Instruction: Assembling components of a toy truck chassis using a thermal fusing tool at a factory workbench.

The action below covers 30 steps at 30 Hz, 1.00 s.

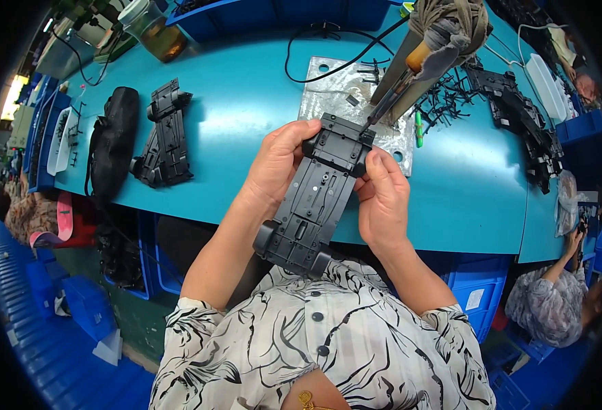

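Note:
A black plastic toy car chassis (312, 198) with wheels at its corners is held in front of my chest, tilted, its far end over the bench edge. My left hand (278, 158) grips its far left corner, thumb on top. My right hand (385, 198) is closed round its far right side by the wheel. A slim dark metal rod (385, 106) slants down from a cloth-wrapped stand (451, 24), and its tip meets or nearly meets the chassis's far right corner. Behind lies a silvery metal plate (321, 92) with corner holes.
Left on the teal bench (226, 137) lie more black chassis parts (168, 137) and a black pouch (114, 143). A heap of small black axle-like parts (441, 99), a green pen (419, 130) and chassis parts (520, 116) are right. A black cable (291, 58) crosses behind; a co-worker (550, 301) sits far right.

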Each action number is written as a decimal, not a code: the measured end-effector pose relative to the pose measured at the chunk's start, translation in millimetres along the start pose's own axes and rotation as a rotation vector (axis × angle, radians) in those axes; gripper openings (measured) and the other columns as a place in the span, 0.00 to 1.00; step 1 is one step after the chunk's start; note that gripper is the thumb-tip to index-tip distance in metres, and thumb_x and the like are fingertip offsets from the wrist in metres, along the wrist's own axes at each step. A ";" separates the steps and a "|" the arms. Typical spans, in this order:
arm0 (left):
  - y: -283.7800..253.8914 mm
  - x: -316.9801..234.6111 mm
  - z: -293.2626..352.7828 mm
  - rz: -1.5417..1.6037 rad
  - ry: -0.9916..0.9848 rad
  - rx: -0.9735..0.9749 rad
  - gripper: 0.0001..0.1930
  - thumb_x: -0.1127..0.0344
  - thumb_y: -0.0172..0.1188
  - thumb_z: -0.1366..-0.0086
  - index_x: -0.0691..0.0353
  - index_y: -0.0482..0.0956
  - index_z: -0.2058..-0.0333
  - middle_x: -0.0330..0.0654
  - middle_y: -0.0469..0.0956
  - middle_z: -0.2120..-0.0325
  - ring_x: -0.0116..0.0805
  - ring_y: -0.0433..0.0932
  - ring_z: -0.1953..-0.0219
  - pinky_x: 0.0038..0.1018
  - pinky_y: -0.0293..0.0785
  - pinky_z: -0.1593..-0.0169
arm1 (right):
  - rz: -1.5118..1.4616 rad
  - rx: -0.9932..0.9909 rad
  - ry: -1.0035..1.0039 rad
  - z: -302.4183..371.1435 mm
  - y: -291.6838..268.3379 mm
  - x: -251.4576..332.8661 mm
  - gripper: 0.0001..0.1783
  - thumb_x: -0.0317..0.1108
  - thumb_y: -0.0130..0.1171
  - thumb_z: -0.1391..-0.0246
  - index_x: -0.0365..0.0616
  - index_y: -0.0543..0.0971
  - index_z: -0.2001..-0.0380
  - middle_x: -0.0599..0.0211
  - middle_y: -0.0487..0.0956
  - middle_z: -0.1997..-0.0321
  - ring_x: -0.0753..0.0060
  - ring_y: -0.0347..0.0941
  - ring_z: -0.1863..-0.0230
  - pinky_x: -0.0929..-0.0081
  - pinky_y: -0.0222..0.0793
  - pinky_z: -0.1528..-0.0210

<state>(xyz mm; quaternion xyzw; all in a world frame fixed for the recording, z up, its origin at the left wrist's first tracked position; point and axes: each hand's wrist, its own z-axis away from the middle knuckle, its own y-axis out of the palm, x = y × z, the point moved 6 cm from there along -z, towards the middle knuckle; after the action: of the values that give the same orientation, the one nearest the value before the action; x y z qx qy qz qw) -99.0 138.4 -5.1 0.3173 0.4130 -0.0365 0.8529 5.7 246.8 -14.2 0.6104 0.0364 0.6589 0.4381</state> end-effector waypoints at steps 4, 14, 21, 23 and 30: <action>2.9 -1.3 1.1 0.021 -0.011 0.010 0.13 0.61 0.54 0.37 0.67 0.75 0.63 0.43 0.78 0.71 0.27 0.78 0.72 0.23 0.79 0.69 | 0.017 -0.004 -0.019 -1.4 0.5 2.7 0.14 0.39 0.51 0.38 0.41 0.74 0.57 0.75 0.77 0.61 0.84 0.70 0.64 0.83 0.64 0.61; 1.4 -1.7 3.5 0.016 -0.035 0.022 0.14 0.59 0.55 0.37 0.67 0.75 0.62 0.44 0.78 0.70 0.27 0.79 0.70 0.24 0.79 0.68 | -0.030 -0.042 -0.027 -1.2 4.2 5.3 0.13 0.38 0.57 0.42 0.40 0.76 0.59 0.75 0.76 0.67 0.85 0.68 0.69 0.84 0.65 0.65; 4.6 -1.7 6.9 0.039 -0.043 0.020 0.15 0.58 0.55 0.37 0.67 0.75 0.62 0.43 0.78 0.69 0.27 0.78 0.70 0.23 0.79 0.66 | -0.022 -0.038 -0.030 -3.1 1.9 5.5 0.12 0.36 0.56 0.41 0.39 0.76 0.61 0.76 0.75 0.69 0.85 0.67 0.70 0.84 0.65 0.67; 1.4 -0.2 4.9 0.038 -0.063 -0.002 0.15 0.58 0.55 0.37 0.67 0.75 0.61 0.43 0.78 0.68 0.28 0.78 0.68 0.23 0.78 0.65 | -0.017 -0.034 -0.028 -3.9 3.2 6.0 0.11 0.36 0.56 0.41 0.39 0.76 0.61 0.75 0.75 0.69 0.85 0.67 0.70 0.84 0.65 0.67; 1.0 -1.4 6.0 0.007 -0.034 -0.011 0.15 0.57 0.55 0.37 0.65 0.76 0.61 0.42 0.79 0.68 0.27 0.77 0.67 0.23 0.76 0.63 | -0.013 -0.047 -0.023 -3.6 2.6 5.2 0.11 0.36 0.55 0.41 0.39 0.76 0.61 0.76 0.74 0.70 0.85 0.67 0.71 0.85 0.64 0.67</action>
<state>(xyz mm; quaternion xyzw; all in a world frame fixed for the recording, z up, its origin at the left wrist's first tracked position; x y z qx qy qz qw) -95.5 135.5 -0.8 0.3132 0.3973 -0.0364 0.8618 2.0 250.2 -9.6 0.6072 0.0198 0.6496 0.4572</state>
